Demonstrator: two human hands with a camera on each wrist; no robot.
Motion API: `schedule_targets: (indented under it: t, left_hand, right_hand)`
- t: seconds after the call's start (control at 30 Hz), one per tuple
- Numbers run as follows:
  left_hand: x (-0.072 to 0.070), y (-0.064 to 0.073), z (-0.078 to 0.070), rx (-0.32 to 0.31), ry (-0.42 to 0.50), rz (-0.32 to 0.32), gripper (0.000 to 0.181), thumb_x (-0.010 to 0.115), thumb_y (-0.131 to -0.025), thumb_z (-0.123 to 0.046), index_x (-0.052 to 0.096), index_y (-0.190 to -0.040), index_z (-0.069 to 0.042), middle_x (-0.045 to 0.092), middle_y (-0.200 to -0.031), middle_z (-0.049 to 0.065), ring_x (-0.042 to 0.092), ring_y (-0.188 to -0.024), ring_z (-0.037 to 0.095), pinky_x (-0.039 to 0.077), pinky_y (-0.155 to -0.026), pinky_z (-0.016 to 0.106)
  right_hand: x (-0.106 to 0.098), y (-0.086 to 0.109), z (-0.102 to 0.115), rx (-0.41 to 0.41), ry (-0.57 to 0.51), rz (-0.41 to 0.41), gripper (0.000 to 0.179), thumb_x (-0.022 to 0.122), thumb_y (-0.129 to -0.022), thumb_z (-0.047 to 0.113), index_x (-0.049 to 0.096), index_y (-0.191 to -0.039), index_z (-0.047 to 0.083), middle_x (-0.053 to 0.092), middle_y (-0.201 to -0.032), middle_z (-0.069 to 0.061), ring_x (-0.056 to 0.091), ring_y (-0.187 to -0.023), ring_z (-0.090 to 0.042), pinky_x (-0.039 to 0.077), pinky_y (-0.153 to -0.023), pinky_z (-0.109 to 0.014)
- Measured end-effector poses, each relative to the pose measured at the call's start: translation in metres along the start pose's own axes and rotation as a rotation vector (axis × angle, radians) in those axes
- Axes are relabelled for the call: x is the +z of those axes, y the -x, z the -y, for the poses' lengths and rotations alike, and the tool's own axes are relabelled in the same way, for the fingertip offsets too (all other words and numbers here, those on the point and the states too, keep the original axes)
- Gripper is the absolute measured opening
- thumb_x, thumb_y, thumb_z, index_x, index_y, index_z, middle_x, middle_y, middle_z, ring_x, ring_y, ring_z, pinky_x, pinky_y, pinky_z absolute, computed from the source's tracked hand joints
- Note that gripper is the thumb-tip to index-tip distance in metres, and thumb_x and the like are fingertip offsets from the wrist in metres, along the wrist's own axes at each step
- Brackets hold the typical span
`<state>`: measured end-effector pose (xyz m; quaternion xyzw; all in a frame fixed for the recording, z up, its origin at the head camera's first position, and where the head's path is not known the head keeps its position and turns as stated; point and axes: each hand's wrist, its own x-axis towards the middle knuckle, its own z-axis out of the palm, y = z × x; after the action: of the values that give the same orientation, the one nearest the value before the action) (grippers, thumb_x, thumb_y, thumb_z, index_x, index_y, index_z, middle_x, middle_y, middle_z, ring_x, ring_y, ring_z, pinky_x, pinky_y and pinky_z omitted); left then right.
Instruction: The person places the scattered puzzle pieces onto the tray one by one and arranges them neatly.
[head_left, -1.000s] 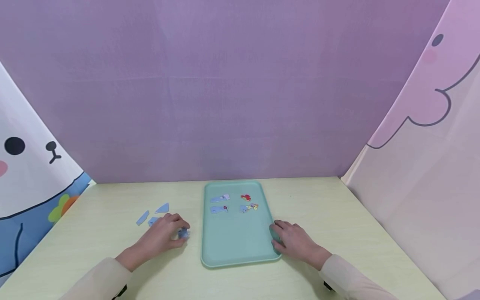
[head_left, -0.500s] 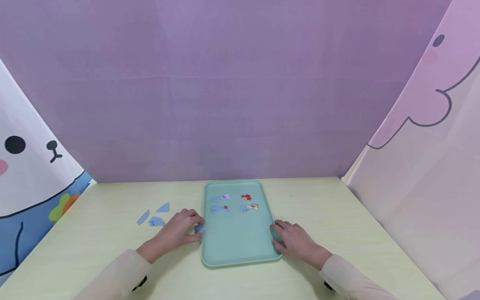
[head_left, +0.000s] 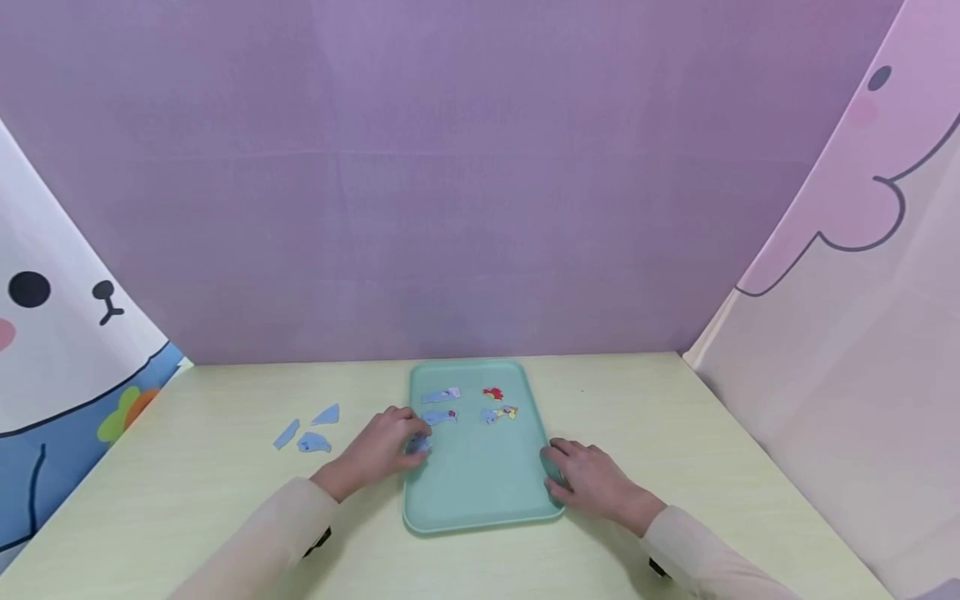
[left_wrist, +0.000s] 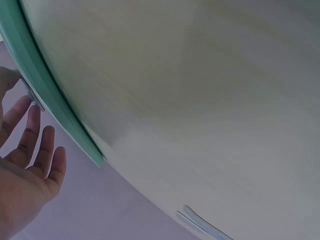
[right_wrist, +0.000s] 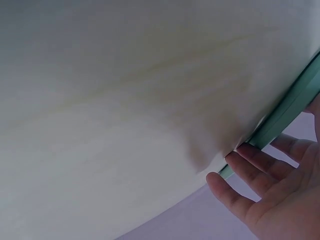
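In the head view my left hand (head_left: 386,446) pinches a small blue picture-puzzle piece (head_left: 420,443) between thumb and fingers, over the left rim of the green tray (head_left: 480,500). The left wrist view shows that piece (left_wrist: 31,94) nearly edge-on at my fingertips, beside the tray's edge (left_wrist: 55,100). My right hand (head_left: 596,483) holds the tray's right rim, thumb and fingers bent over it; in the right wrist view its fingers lie along the rim (right_wrist: 285,115). Inside the tray lie a red piece (head_left: 492,393), a blue-and-yellow piece (head_left: 498,414) and two blue pieces (head_left: 440,395).
On the pale table (head_left: 225,500), left of the tray, lie three more blue pieces (head_left: 313,442). A purple cloth backdrop (head_left: 480,183) stands behind the table. Printed cloth panels close off the left (head_left: 60,358) and right (head_left: 847,358) sides.
My left hand has moved right with the blue puzzle piece, from the bare table to over the tray's left rim. The right hand has stayed on the right rim.
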<state>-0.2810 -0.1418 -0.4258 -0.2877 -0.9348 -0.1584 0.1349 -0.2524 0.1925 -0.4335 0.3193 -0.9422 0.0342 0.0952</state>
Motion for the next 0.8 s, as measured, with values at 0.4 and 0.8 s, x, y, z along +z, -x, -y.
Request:
schedule_targets:
  t: [0.4,0.8]
  left_hand:
    - [0.011,-0.019,0.001,-0.013,0.008,0.032,0.023,0.074,-0.073,-0.025,0.070,-0.092,-0.013,0.062,-0.088,-0.001,0.050,-0.076,0.015,0.041,-0.067,0.032]
    - [0.018,-0.027,-0.004,-0.025,0.012,0.069,0.023,0.074,-0.073,-0.027,0.069,-0.091,-0.014,0.061,-0.087,-0.002,0.048,-0.075,0.014,0.041,-0.068,0.032]
  right_hand:
    - [0.001,0.000,-0.007,0.031,-0.055,0.068,0.046,0.058,-0.085,0.036,0.054,-0.122,0.007,0.054,-0.125,-0.015,0.054,-0.112,-0.030,0.047,-0.084,-0.046]
    - [0.000,-0.001,-0.008,0.040,-0.081,0.098,0.048,0.059,-0.085,0.036,0.053,-0.124,0.008,0.052,-0.128,-0.014,0.052,-0.115,-0.030,0.046,-0.085,-0.046]
